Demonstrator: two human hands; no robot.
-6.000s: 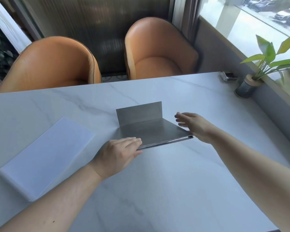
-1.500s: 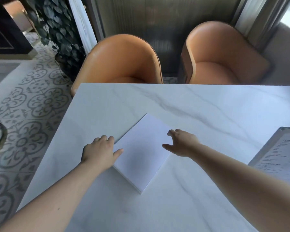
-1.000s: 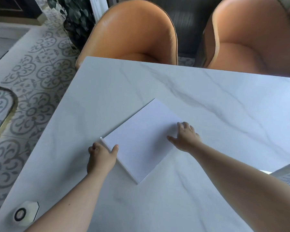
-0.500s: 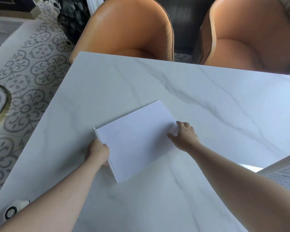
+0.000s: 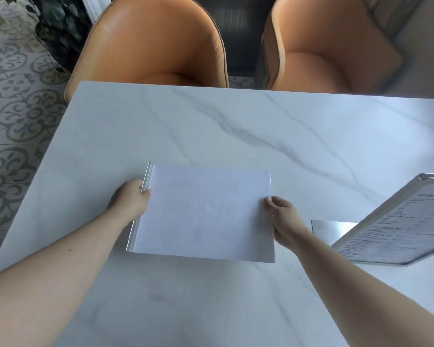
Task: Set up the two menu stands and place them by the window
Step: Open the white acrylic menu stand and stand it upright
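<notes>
Both hands gripped the white stand (image 5: 206, 211) by its short ends: the left hand (image 5: 130, 200) curled around the metal spine on the left edge, the right hand (image 5: 283, 217) pinched the right edge, thumb on top and fingers beneath. It sat in front of the person near the middle of the table (image 5: 211, 126), its blank face up and its long axis running left to right, about parallel to the table's far edge. It seemed slightly lifted at the near side, though the view left that uncertain.

Off the table's left edge lay patterned floor (image 5: 13, 116), with a dark plant (image 5: 58, 28) at the far left. Bare marble stretched from the stand to the far edge, where two orange chairs (image 5: 150, 43) were tucked in close. To the right, well apart from the right hand, the second stand (image 5: 396, 221) stood opened, its printed menu face tilted and its metal base flat on the marble, partly cut off by the picture's edge. Bare marble also lay between the stand and the person.
</notes>
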